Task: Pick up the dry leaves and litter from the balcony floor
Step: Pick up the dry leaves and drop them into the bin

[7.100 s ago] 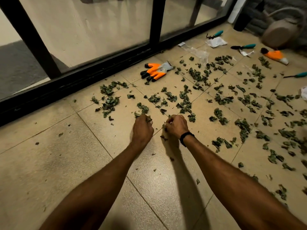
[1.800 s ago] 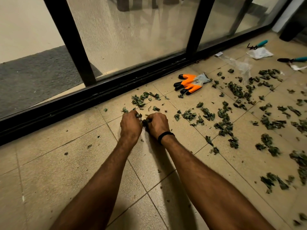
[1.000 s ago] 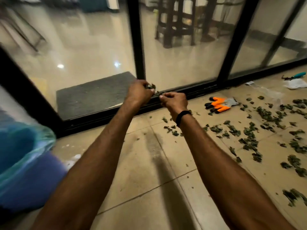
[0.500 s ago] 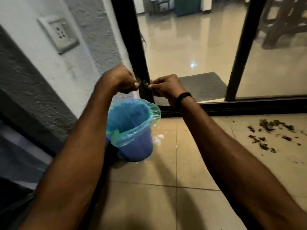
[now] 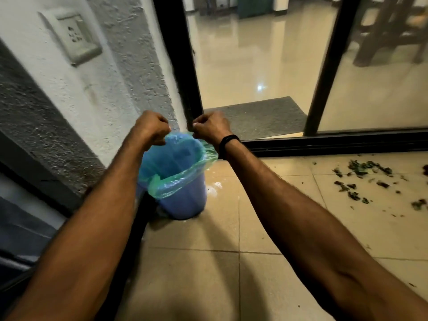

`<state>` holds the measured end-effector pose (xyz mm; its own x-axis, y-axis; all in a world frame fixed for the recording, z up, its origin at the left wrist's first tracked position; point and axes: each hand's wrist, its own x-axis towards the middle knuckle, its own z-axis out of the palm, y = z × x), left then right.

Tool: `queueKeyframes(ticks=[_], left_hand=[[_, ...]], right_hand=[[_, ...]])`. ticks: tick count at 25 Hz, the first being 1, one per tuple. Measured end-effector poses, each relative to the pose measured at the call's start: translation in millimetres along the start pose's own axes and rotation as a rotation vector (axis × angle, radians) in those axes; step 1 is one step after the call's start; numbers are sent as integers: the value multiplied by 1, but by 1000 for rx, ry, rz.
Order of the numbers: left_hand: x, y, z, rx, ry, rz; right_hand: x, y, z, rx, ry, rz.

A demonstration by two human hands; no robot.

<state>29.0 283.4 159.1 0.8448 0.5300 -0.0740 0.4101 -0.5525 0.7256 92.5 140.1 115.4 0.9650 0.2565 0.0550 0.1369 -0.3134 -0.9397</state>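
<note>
Dry leaves [image 5: 361, 177]: scattered dark green bits are seen on the tiles at the far right, well apart from the bin; the patch gets cut off by the right edge, so how much more is lying there can't be told.
Wall [image 5: 69, 112]: rough grey-and-white plaster fills the left side, its lower part lost in shadow.
Floor [image 5: 231, 274]: beige tiles, with whitish smears just beside the bin's base, pretty hard to make out.
Sliding door [image 5: 183, 66]: black frame with glass; a glossy indoor floor is seen through it, and wooden furniture legs [image 5: 393, 31] are chopped off at the top right.
Doormat [image 5: 254, 117]: grey, behind the glass, partly hidden by the right hand.
Bin [image 5: 185, 200]: blue, standing in the corner by the wall, lined with a green bag [image 5: 176, 179] folded over the rim; the bottom of the inside can't be seen.
Left hand [image 5: 150, 128]: curled into a fist right above the bin's opening; anything inside is hidden by the fingers.
Right hand [image 5: 212, 127]: same deal, fingers curled tight over the far rim, contents not visible.
Socket plate [image 5: 76, 35]: mounted on the wall, upper left.
Wristband [image 5: 228, 141]: black, worn on the right wrist.
</note>
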Motion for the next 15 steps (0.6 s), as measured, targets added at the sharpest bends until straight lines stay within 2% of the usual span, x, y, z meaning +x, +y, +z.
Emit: queueKeyframes(ticks=[3,7,11,13,15], left_hand=[[6,44,43,-93,36,206],[-11,110,139,-124,-96,389],[-36,138,255,-2,-329,385],[-42,130,308,78,-415,337],[-48,112,356,153,-491,308]], right_hand=[[0,15,-44,102,118,33],[-15,65,-117,158,237,113],[-32,149,-200,35,415,286],[-49,193,-238,-31,516,399],[-75,234,-271,-110,542,491]])
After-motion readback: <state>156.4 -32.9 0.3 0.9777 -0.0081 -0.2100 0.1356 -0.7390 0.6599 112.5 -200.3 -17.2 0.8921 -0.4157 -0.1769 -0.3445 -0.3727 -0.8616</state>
